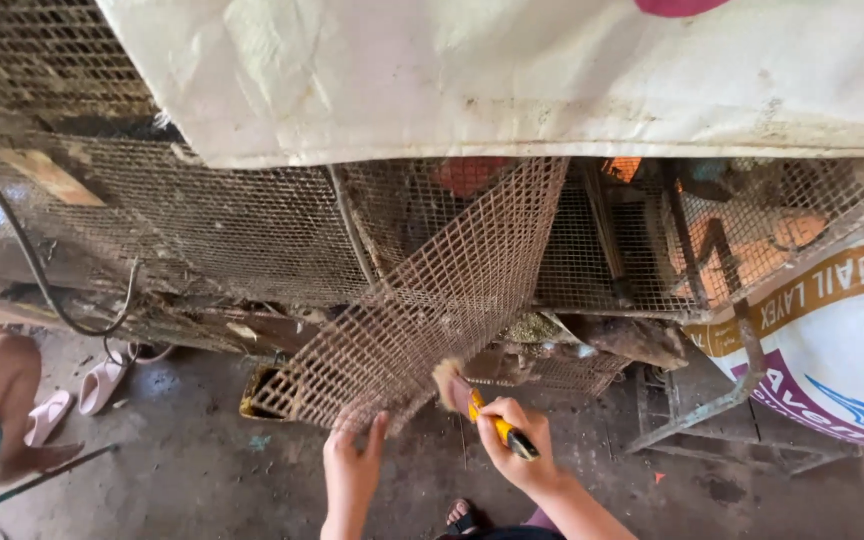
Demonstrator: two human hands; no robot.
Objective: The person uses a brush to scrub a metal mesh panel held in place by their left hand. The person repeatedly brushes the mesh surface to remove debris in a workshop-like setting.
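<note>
My left hand (350, 462) pinches the mesh panel's (432, 290) lower edge, propped against the cage (202, 230); my right hand (514, 440) grips a brush (460, 392) at that edge. Debris clings; scrubbing looks unfinished.

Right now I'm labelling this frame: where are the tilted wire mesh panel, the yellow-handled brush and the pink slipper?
tilted wire mesh panel (432, 300), head view, panel middle
yellow-handled brush (476, 404), head view, handle
pink slipper (102, 383), head view, strap
</note>
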